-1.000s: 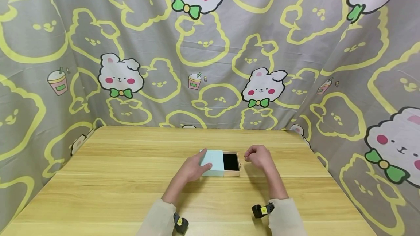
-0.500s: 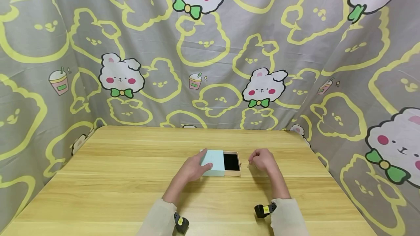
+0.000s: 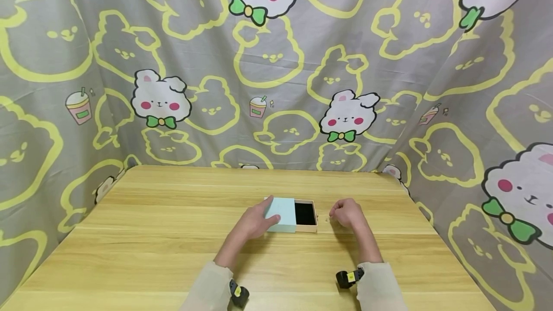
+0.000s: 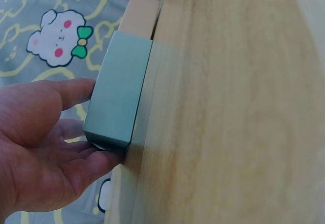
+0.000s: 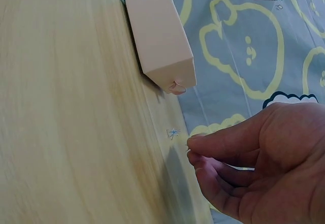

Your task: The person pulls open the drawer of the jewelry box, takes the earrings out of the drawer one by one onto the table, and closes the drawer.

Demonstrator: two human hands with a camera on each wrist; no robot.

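On the table lies a drawer-style gift box: a light blue sleeve (image 3: 282, 212) with a pale pink drawer (image 5: 160, 33) pulled partly out to the right. Black lining (image 3: 305, 214) fills the exposed part. My left hand (image 3: 252, 221) holds the sleeve at its left end, thumb and fingers on opposite sides. Right of the drawer, a tiny silvery star-shaped trinket (image 5: 173, 132) with a bluish middle rests on the wood. Just beyond it, my right hand (image 3: 347, 212) has thumb and fingertip pinched together; a thin wire-like bit shows at their tips, too small to identify.
The drawer's front end carries a small pink pull loop (image 5: 177, 87). Under everything is a wood-grain table (image 3: 173, 244). A grey patterned curtain (image 3: 207, 52) encloses its back and sides.
My right hand has moved a little right and toward me, away from the drawer, and the star-shaped trinket now shows on the table. My left hand and the box have stayed in place.
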